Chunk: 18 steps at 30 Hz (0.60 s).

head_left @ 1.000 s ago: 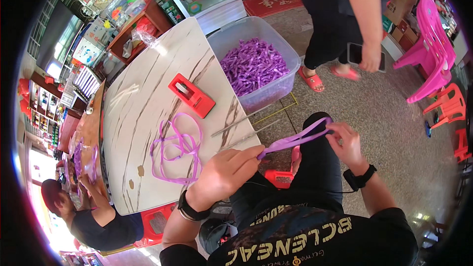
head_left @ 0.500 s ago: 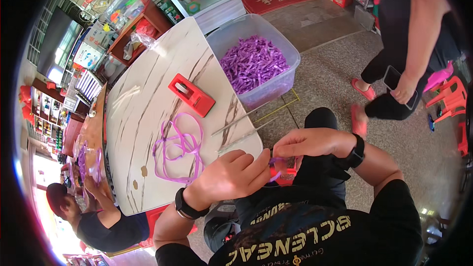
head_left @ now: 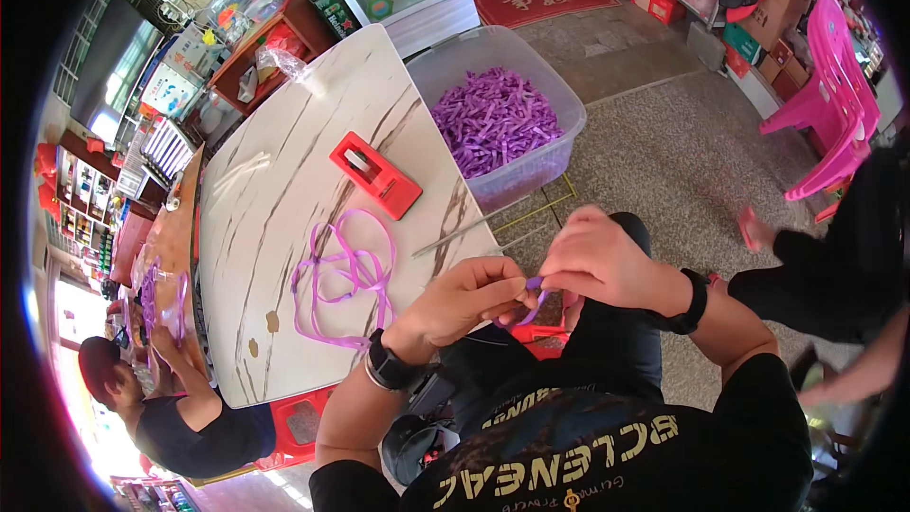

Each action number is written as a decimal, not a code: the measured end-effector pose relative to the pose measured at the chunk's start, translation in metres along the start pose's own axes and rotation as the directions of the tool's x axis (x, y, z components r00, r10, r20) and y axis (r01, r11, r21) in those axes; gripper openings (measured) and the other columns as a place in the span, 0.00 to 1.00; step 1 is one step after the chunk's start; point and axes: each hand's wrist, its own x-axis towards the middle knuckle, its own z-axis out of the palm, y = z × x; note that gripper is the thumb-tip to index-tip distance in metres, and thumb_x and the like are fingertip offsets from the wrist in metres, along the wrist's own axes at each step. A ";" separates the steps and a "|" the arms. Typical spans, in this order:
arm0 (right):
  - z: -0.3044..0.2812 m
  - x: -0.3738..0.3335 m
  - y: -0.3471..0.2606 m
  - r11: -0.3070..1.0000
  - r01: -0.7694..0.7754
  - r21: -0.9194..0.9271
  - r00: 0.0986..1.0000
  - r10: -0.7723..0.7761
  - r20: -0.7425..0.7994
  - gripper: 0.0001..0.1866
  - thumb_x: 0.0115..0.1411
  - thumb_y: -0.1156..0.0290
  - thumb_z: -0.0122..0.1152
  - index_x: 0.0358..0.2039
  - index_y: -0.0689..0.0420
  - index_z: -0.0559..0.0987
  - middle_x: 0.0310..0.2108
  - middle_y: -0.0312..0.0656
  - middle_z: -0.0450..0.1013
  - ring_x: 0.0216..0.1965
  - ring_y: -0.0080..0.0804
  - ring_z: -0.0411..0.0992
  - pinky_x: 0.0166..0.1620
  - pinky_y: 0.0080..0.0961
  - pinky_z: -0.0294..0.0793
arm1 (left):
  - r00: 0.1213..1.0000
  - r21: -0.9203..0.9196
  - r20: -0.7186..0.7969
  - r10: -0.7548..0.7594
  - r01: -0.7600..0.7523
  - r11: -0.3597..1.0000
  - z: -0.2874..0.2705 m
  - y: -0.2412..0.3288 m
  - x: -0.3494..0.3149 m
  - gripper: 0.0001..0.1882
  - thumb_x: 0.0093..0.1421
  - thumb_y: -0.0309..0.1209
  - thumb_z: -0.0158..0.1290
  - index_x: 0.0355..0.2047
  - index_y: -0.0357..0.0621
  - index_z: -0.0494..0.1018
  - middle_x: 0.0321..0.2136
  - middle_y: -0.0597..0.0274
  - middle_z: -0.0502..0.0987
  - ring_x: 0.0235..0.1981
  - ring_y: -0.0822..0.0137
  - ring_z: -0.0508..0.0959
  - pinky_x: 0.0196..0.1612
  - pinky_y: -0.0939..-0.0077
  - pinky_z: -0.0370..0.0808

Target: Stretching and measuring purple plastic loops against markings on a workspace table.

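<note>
Between my two hands, over my lap at the table's near right corner, is a short loop of purple ribbon. My left hand pinches one part of it with thumb and fingers. My right hand grips it from the other side, fingers pressed together. On the table by my left wrist lies a loose tangle of purple ribbon. Beyond that sits a red tape dispenser. Two thin metal rods reach over the table's edge near my hands.
A clear plastic bin full of folded purple ribbon pieces stands right of the marble-patterned table. At the far left a seated person handles purple ribbon. Another person is at the right, near a pink chair.
My right hand has risen slightly and turned, and my left has come in closer, showing more of the ribbon loop. The person at right has moved nearer, uncovering the pink chair.
</note>
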 end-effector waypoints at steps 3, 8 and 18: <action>-0.006 -0.002 -0.003 0.565 -0.628 0.536 0.778 0.423 0.465 0.10 0.56 0.66 0.53 0.25 0.60 0.76 0.23 0.38 0.72 0.24 0.23 0.71 0.31 0.18 0.68 | 0.999 0.156 -0.025 0.046 -0.041 0.987 -0.001 0.001 0.003 0.06 0.59 0.29 0.45 0.30 0.38 0.69 0.26 0.63 0.74 0.19 0.82 0.64 0.25 0.85 0.63; -0.002 -0.007 0.003 -0.029 -0.807 0.590 0.546 0.347 0.763 0.16 0.59 0.63 0.47 0.27 0.63 0.75 0.22 0.36 0.73 0.28 0.19 0.70 0.32 0.14 0.65 | 0.996 0.416 -0.042 0.079 -0.054 0.908 0.004 0.010 0.002 0.06 0.58 0.30 0.47 0.31 0.40 0.69 0.26 0.67 0.74 0.23 0.81 0.68 0.25 0.89 0.63; -0.002 -0.016 -0.004 0.350 -0.798 0.491 0.588 0.628 0.509 0.09 0.55 0.72 0.51 0.25 0.64 0.75 0.17 0.37 0.71 0.20 0.19 0.69 0.26 0.15 0.65 | 0.995 0.566 0.010 0.098 -0.086 0.820 -0.032 -0.013 0.029 0.08 0.58 0.30 0.47 0.33 0.38 0.71 0.28 0.65 0.73 0.29 0.75 0.71 0.33 0.84 0.67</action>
